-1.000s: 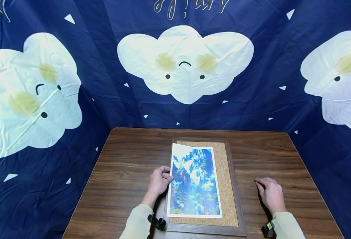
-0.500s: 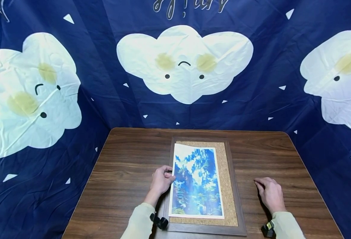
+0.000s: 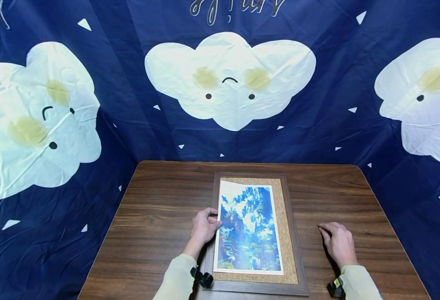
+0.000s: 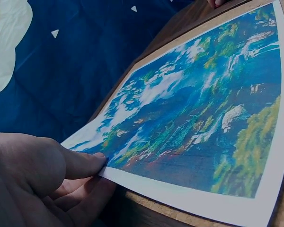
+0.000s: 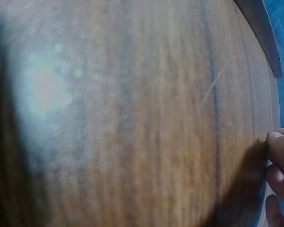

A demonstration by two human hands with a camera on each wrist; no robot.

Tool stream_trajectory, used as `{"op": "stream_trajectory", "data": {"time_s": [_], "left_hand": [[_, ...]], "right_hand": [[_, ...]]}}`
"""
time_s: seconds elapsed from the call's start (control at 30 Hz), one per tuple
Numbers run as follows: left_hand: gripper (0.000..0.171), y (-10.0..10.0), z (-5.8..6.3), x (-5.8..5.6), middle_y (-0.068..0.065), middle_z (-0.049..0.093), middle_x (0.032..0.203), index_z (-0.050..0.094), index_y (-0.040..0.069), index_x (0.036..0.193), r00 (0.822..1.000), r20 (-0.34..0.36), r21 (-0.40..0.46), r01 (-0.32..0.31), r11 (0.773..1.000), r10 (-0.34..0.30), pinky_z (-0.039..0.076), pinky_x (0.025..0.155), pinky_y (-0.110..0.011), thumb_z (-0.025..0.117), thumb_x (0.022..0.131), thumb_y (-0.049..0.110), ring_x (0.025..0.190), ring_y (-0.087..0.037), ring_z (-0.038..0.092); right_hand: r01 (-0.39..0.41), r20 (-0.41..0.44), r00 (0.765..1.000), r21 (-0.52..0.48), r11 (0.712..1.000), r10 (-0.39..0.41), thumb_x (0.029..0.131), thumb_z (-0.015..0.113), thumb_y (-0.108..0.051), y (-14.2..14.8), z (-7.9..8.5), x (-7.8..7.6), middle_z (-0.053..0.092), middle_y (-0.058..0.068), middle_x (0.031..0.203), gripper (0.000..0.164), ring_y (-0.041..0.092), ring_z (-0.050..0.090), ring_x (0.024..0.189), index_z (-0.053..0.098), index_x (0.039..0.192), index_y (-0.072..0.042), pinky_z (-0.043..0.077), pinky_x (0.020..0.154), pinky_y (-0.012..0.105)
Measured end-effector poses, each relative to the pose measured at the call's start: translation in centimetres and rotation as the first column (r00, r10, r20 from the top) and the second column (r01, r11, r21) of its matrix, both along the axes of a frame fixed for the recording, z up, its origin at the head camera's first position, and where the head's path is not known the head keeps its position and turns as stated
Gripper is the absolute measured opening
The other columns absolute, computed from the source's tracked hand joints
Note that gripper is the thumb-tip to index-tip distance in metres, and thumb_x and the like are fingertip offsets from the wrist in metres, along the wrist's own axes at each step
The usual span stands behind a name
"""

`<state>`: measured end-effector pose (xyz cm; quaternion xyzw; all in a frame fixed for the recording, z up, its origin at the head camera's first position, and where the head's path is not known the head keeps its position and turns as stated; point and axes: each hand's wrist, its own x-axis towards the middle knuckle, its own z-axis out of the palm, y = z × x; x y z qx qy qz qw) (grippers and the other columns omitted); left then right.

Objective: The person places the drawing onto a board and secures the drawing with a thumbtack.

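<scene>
My left hand (image 3: 204, 227) pinches the left edge of a white-bordered landscape print (image 3: 248, 227) in blues and greens. In the left wrist view, the thumb (image 4: 87, 163) lies on top of the print's border, with the other fingers underneath. The print lies over a cork board (image 3: 285, 233) with a dark wooden frame (image 3: 298, 254), nearer its left side; its upper left corner curls up. To the right of the board, my right hand (image 3: 338, 243) rests on the table, fingers loosely bent. In the right wrist view only its fingertips (image 5: 279, 151) show, and I see nothing held.
The brown wood-grain table (image 3: 160, 200) extends on both sides of the board. Around it hangs a dark blue cloth (image 3: 126, 83) with white cloud faces. Black wrist cameras sit on the left wrist (image 3: 202, 277) and the right wrist (image 3: 335, 287).
My left hand has moved slightly to the right, and the print has slid right with it over the cork. The right hand has stayed in place.
</scene>
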<state>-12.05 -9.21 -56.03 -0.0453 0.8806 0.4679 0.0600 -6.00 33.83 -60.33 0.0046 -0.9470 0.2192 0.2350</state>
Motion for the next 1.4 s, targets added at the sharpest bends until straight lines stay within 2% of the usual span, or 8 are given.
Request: {"op": "stream_trajectory", "data": {"time_s": [0.2,0.43,0.67,0.83,1.07,1.4], "left_hand": [[0.032,0.4,-0.1,0.0,0.003,0.071,0.072,0.073,0.003,0.116,1.000,0.006,0.009,0.002,1.000,-0.002,0.054,0.072,-0.033,0.085,0.086,0.004,0.066,-0.007,0.064],[0.034,0.6,-0.3,-0.1,0.004,0.072,0.074,0.074,0.006,0.116,1.000,0.021,-0.005,0.003,1.000,-0.003,0.056,0.077,-0.037,0.086,0.085,0.007,0.069,-0.008,0.066],[0.032,0.9,-0.3,-0.1,0.006,0.067,0.071,0.074,0.005,0.115,1.000,0.017,0.003,0.002,1.000,-0.002,0.054,0.078,-0.037,0.087,0.085,0.007,0.067,-0.007,0.062],[0.033,1.0,-0.2,0.0,0.005,0.069,0.072,0.074,0.004,0.114,1.000,0.013,0.004,0.000,1.000,0.000,0.055,0.078,-0.038,0.087,0.085,0.007,0.067,-0.008,0.063],[0.032,1.2,-0.2,-0.1,0.002,0.071,0.075,0.074,0.005,0.114,1.000,0.019,0.010,0.000,1.000,0.000,0.057,0.071,-0.036,0.087,0.085,0.007,0.068,-0.010,0.066],[0.031,1.5,-0.3,-0.4,0.003,0.072,0.076,0.075,0.007,0.112,1.000,0.017,-0.015,-0.012,1.000,0.012,0.058,0.074,-0.039,0.088,0.084,0.009,0.069,-0.011,0.066]], "right_hand": [[0.000,0.012,1.000,0.006,1.000,-0.001,0.083,0.082,0.006,0.1,-0.2,-0.1,0.076,0.013,0.088,0.012,0.037,0.071,0.083,0.082,0.091,-0.002,0.055,0.074,0.057],[-0.007,-0.002,1.000,0.014,1.000,0.007,0.082,0.082,0.006,0.2,-0.3,-0.1,0.075,0.012,0.088,0.012,0.037,0.071,0.081,0.082,0.091,-0.003,0.055,0.072,0.056],[-0.014,-0.019,1.000,0.017,1.000,0.015,0.081,0.082,0.006,0.2,-0.2,0.0,0.075,0.012,0.087,0.012,0.036,0.070,0.080,0.081,0.090,-0.002,0.055,0.072,0.056],[-0.014,-0.018,1.000,0.013,1.000,0.014,0.081,0.082,0.006,0.1,-0.2,0.0,0.075,0.013,0.087,0.012,0.037,0.070,0.081,0.081,0.090,-0.002,0.054,0.072,0.056],[-0.005,-0.021,1.000,0.008,1.000,0.005,0.081,0.082,0.006,0.2,-0.3,0.1,0.076,0.013,0.088,0.011,0.038,0.071,0.082,0.081,0.089,-0.002,0.054,0.073,0.056],[-0.005,-0.023,1.000,0.010,1.000,0.005,0.081,0.083,0.006,0.0,-0.3,0.0,0.076,0.012,0.087,0.011,0.038,0.071,0.083,0.081,0.089,-0.002,0.054,0.073,0.056]]}}
